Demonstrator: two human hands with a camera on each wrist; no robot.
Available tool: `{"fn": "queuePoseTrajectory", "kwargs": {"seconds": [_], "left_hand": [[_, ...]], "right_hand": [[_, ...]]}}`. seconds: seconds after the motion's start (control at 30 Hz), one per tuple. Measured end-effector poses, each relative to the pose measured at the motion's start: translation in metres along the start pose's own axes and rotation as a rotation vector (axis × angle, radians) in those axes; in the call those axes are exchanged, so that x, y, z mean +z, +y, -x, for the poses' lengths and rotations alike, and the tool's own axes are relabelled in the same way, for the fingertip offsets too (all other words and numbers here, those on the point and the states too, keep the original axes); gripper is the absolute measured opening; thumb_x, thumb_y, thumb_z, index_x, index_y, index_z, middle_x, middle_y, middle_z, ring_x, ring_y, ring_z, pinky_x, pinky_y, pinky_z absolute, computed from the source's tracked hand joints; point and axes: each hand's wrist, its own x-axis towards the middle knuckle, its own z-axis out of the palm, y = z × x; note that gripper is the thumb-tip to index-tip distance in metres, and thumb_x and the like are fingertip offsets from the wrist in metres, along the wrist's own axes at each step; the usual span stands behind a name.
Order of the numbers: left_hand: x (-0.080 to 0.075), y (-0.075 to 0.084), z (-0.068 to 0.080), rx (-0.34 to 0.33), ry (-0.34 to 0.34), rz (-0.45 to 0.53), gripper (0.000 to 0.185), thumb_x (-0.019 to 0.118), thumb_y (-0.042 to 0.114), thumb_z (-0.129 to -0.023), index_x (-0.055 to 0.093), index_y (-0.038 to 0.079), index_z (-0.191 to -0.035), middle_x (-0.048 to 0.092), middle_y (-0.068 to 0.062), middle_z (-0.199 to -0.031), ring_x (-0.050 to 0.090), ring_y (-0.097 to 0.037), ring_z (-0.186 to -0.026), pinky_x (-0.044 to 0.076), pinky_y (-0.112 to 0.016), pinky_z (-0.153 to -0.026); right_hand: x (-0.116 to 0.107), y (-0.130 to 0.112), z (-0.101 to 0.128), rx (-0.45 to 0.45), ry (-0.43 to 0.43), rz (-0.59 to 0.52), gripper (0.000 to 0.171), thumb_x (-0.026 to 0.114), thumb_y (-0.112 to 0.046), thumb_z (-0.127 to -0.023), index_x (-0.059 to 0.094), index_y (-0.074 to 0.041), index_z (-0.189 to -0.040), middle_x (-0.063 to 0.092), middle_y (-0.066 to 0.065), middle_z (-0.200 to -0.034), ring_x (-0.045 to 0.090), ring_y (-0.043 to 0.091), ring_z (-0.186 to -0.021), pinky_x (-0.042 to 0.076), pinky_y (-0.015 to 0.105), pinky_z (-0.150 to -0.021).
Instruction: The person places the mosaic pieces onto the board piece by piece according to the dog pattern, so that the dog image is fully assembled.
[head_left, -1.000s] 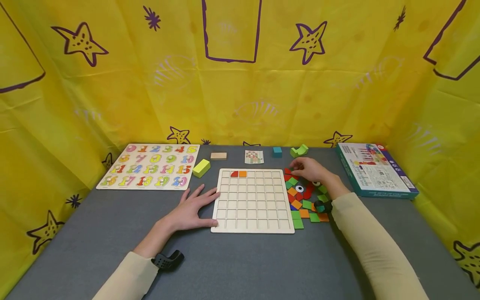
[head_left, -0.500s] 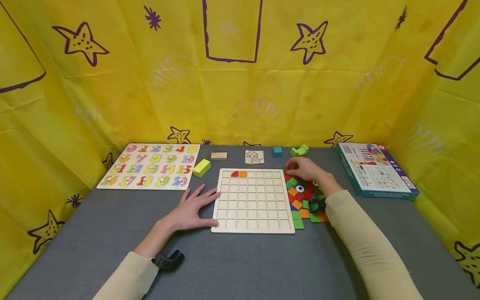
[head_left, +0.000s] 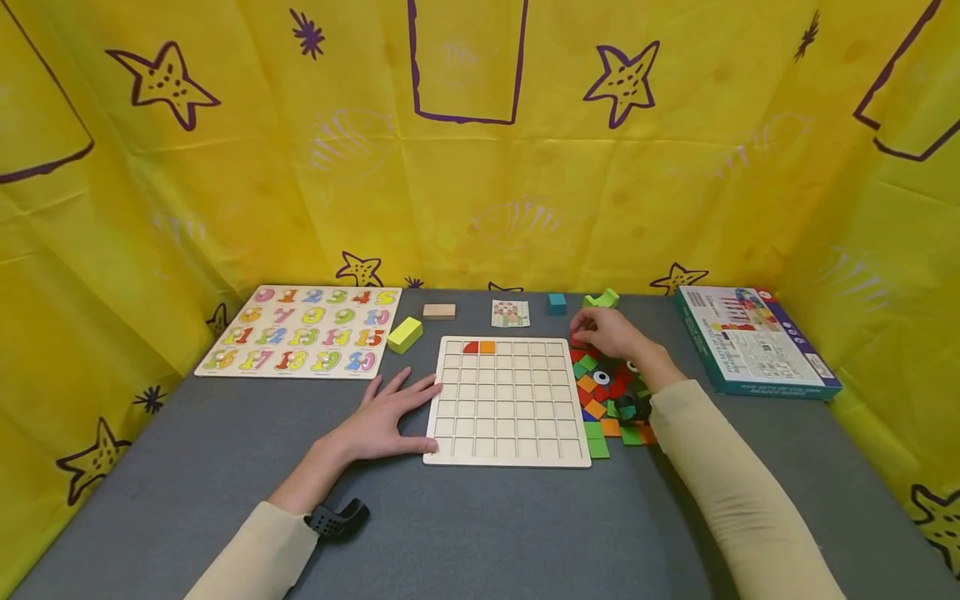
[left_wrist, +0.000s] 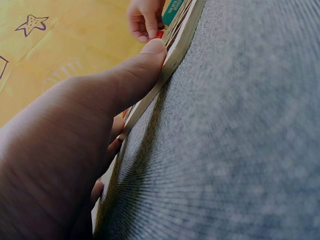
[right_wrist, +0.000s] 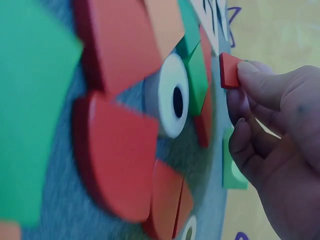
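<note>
Red tile [right_wrist: 229, 70], a small flat wooden piece, is pinched in your right hand [head_left: 611, 335] above the loose tile pile [head_left: 611, 400]. Your left hand [head_left: 386, 421] lies flat, fingers straight, against the gridded wooden board [head_left: 506, 400].

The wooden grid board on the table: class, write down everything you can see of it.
The wooden grid board is a pale, square tray divided into rows of small square cells. It lies flat on the grey table. Only two top-row cells are filled: a red piece and an orange piece. The left hand rests against its left edge; loose coloured tiles lie along its right side.
</note>
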Motion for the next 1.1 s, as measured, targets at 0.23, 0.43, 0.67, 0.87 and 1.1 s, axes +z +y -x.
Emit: {"fn": "queuePoseTrajectory", "kwargs": {"seconds": [0.23, 0.43, 0.67, 0.87, 1.1], "left_hand": [[0.000, 0.001, 0.000, -0.006, -0.003, -0.001, 0.095, 0.068, 0.072, -0.081, 0.040, 0.023, -0.157, 0.032, -0.001, -0.163, 0.009, -0.040, -0.152, -0.005, -0.070, -0.111], [0.000, 0.001, 0.000, -0.012, -0.006, -0.001, 0.095, 0.067, 0.073, -0.081, 0.040, 0.024, -0.158, 0.032, 0.000, -0.163, 0.009, -0.039, -0.152, -0.005, -0.069, -0.112], [0.000, 0.001, 0.000, -0.004, -0.005, -0.001, 0.095, 0.067, 0.074, -0.081, 0.039, 0.024, -0.158, 0.031, 0.001, -0.163, 0.008, -0.039, -0.152, -0.005, -0.069, -0.112], [0.001, 0.001, 0.000, -0.003, -0.003, -0.001, 0.095, 0.067, 0.073, -0.081, 0.039, 0.024, -0.158, 0.030, 0.001, -0.163, 0.008, -0.038, -0.152, -0.005, -0.069, -0.112], [0.000, 0.000, 0.000, -0.002, 0.002, -0.009, 0.095, 0.066, 0.074, -0.081, 0.039, 0.024, -0.158, 0.031, 0.001, -0.163, 0.009, -0.039, -0.152, -0.005, -0.069, -0.111]], "right_hand": [[0.008, -0.015, -0.006, -0.040, 0.018, -0.052, 0.009, 0.064, -0.007, -0.100, 0.066, -0.003, -0.108, 0.063, 0.011, -0.100, 0.057, 0.028, -0.091, 0.050, 0.041, -0.082], [0.019, -0.030, -0.015, -0.076, -0.008, -0.086, 0.008, 0.064, -0.005, -0.100, 0.066, -0.002, -0.107, 0.063, 0.011, -0.099, 0.059, 0.027, -0.090, 0.050, 0.039, -0.081], [0.031, -0.048, -0.025, -0.116, -0.037, -0.095, 0.006, 0.064, -0.005, -0.099, 0.065, -0.003, -0.105, 0.063, 0.009, -0.098, 0.059, 0.026, -0.091, 0.049, 0.039, -0.084], [0.044, -0.060, -0.032, -0.146, -0.073, -0.125, 0.006, 0.063, -0.004, -0.100, 0.064, -0.003, -0.106, 0.063, 0.009, -0.098, 0.058, 0.026, -0.091, 0.049, 0.038, -0.082], [0.059, -0.070, -0.041, -0.148, -0.083, -0.099, 0.004, 0.065, -0.005, -0.099, 0.064, -0.005, -0.103, 0.062, 0.006, -0.096, 0.056, 0.023, -0.089, 0.047, 0.034, -0.081]]}}
